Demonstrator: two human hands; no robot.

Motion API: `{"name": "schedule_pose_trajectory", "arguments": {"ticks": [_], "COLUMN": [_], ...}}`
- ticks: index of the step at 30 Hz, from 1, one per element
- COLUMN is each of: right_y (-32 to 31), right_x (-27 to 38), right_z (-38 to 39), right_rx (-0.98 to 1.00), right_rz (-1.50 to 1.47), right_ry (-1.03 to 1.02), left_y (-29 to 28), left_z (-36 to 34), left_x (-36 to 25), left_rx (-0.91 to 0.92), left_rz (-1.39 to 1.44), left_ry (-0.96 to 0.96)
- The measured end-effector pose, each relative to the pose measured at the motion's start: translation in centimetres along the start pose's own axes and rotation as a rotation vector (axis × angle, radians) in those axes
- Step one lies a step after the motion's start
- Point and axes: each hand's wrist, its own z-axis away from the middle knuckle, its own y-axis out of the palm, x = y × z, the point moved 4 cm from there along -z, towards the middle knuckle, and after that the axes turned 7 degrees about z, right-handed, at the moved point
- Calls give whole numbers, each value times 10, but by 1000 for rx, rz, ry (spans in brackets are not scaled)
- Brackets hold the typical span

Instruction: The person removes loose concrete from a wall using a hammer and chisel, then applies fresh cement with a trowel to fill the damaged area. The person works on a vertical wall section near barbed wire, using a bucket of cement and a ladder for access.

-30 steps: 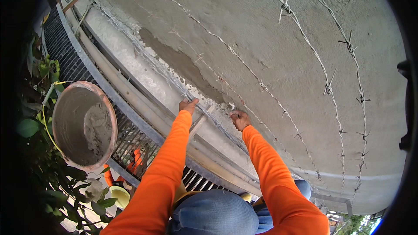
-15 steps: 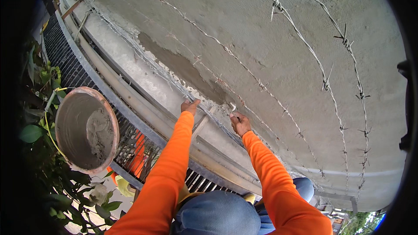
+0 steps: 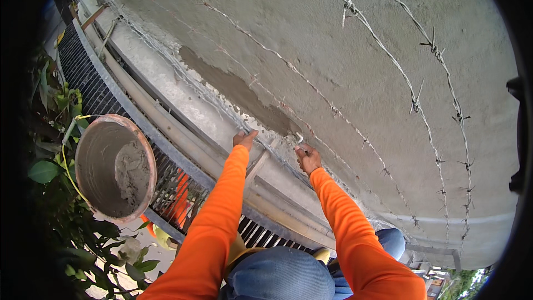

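My right hand (image 3: pixel 308 159) is closed around the handle of a small trowel (image 3: pixel 300 137). Only a bit of its pale metal shows, at the lower end of a dark wet mortar patch (image 3: pixel 244 93) on the grey wall (image 3: pixel 388 33). To its left, my left hand (image 3: pixel 244 139) is closed on the low run of wire strands (image 3: pixel 197 84) along the wall's foot. A round bucket (image 3: pixel 91 161) with wet mortar (image 3: pixel 132 172) inside stands at the left, on the metal grating.
Barbed wire strands (image 3: pixel 383 50) stretch across in front of the wall. Pipes (image 3: pixel 161 116) and a slatted metal grating (image 3: pixel 100 86) run below the ledge (image 3: pixel 150 66). Leafy plants (image 3: pixel 50 211) crowd the left side. Orange cloth of another person (image 3: pixel 179 203) shows beneath the grating.
The view has shifted slightly, so the bucket and wires sit a little differently. Both hands stay at nearly the same spots, and the trowel's visible metal has tilted slightly.
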Motion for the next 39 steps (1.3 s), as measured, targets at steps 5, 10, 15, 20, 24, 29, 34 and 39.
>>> {"name": "schedule_pose_trajectory", "arguments": {"ticks": [5,10,15,20,24,29,34,39], "right_y": [20,31,2,7,2,-16,-1,-3], "right_x": [15,43,2,-20,-10,-12,4,28], "right_z": [-24,-41,4,-3,-23,16,3,-26], "right_rx": [-123,-94,-64,-162,-100,-36,-55,-37], "right_rz": [253,113,57,268,253,47,462,479], "right_ry": [-216,-189,-11,-186,-109,16,-102,-70], "left_y": [11,5,-1,8,6,10,12,7], "left_z": [-11,1,-11,-13,-2,6,9,2], "left_x": [0,-10,1,-1,-12,-16,-18,-13], "left_rx": [-94,-60,-66,-71,-24,-1,-63,1], "left_rz": [-86,-107,-131,-112,-190,-63,-90,-76], "left_ry": [84,61,-31,-29,-58,23,2,6]}}
